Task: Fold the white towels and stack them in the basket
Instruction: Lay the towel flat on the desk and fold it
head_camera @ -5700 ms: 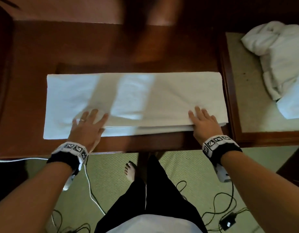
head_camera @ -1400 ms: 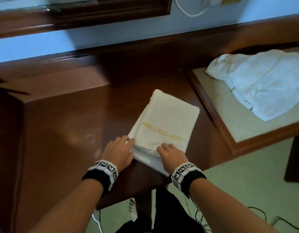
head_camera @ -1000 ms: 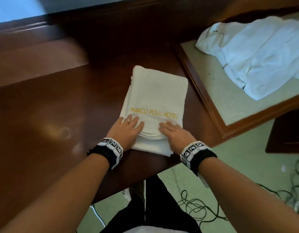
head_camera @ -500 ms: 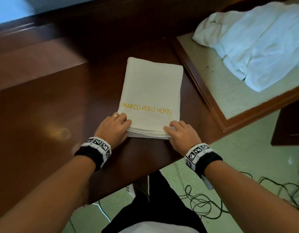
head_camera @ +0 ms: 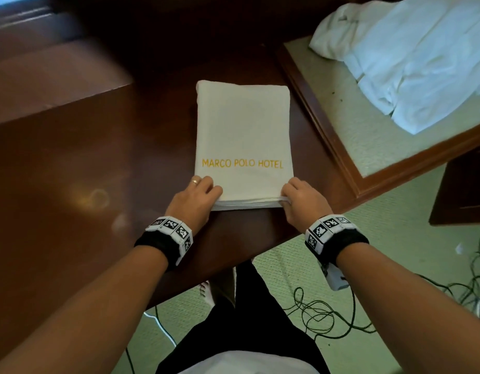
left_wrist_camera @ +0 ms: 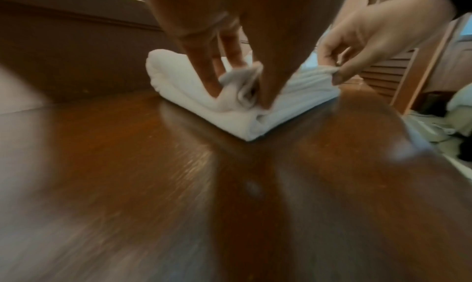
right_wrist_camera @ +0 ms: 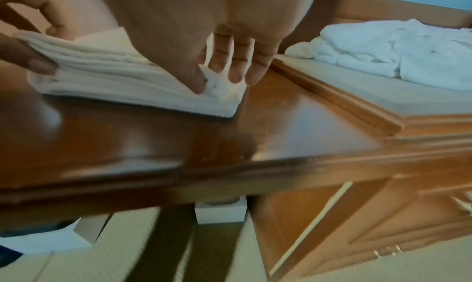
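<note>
Now, done: 1 white folded towel with gold hotel letters (head_camera: 243, 136) lies flat on the dark brown wooden table (head_camera: 71, 184)
Left hand (head_camera: 193, 201): pinches the near left corner
Right hand (head_camera: 301, 201): pinches the near right corner
Left to do: white crumpled towel pile (head_camera: 411, 58) sits unfolded, well apart
Basket: not seen in any view

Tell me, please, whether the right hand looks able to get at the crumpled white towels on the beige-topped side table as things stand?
Probably not yet: the right hand pinches a near corner of the folded white towel with gold lettering, as does the left hand. The crumpled white towels lie uncovered to its right, so once it lets go the way looks free.
</note>
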The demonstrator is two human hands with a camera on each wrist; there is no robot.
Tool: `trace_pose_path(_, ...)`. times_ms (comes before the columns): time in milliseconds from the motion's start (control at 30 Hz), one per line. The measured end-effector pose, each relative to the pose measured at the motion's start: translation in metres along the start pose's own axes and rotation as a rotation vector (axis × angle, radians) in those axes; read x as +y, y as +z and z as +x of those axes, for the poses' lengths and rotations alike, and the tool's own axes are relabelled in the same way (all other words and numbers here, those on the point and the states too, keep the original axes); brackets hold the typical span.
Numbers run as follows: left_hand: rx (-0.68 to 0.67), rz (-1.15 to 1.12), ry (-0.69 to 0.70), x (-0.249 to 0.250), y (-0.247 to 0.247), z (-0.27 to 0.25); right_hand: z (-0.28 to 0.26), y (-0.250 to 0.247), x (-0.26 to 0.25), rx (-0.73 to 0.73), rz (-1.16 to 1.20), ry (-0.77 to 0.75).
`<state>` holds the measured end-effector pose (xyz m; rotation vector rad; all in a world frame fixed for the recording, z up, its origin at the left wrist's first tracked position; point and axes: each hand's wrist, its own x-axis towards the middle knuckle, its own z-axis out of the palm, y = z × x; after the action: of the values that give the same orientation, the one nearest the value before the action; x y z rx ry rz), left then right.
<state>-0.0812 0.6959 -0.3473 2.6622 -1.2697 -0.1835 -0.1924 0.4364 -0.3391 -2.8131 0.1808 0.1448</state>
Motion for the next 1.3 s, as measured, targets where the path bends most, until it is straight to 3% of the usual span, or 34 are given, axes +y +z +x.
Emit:
trace_pose_path(67,-0.048,0.038,0.012,0.009,-0.003,0.0,-0.005,0.002,-0.005,-0.031,-0.072,0.027)
trace_pose_path(133,-0.195,0.018,0.02,0.017,-0.007,0.001,-0.013,0.006,-0.008,-0.072,-0.147,0.052)
trace_pose_path(200,-0.309,-0.161,-0.071,0.014,-0.014,0.008,-0.012,0.004,-0.011,-0.077,-0.199,0.083)
trace_pose_path(267,-0.144,-0.362,-0.148,0.007,-0.024,0.019,0.003,-0.005,-0.014,0.024,-0.182,0.1)
trace_pose_path(333,0.117,-0.303,-0.15,-0.003,-0.025,0.036,0.026,-0.012,-0.021,0.169,-0.152,0.07)
trace_pose_path(367,0.154,-0.207,-0.141,-0.006,-0.024,0.043,0.037,-0.013,-0.025,0.2,-0.144,0.038)
trace_pose_path(467,-0.065,0.023,-0.141,-0.01,-0.009,0.056,0.06,0.0,-0.033,0.018,-0.161,-0.008)
trace_pose_path(567,-0.242,0.047,-0.176,-0.012,0.011,0.048,0.058,0.016,-0.011,-0.192,-0.18,0.06)
trace_pose_path(700,-0.21,0.017,-0.199,-0.017,0.006,0.045,0.053,0.009,0.014,-0.172,-0.193,0.091)
trace_pose_path(833,0.026,0.071,-0.126,-0.039,-0.018,0.086,0.094,-0.015,0.016,0.078,-0.205,-0.011)
trace_pose_path(933,-0.06,0.109,-0.133,-0.047,-0.03,0.134,0.143,-0.026,0.012,0.043,-0.234,-0.106)
trace_pose_path(1067,-0.303,0.16,-0.244,-0.048,-0.015,0.152,0.175,-0.021,0.03,-0.236,-0.265,-0.087)
trace_pose_path(1167,-0.3,0.095,-0.351,-0.039,-0.011,0.138,0.163,-0.022,0.046,-0.245,-0.225,0.034)
trace_pose_path(1300,-0.266,-0.041,-0.624,-0.013,-0.017,0.111,0.13,-0.028,0.044,-0.2,-0.137,0.218)
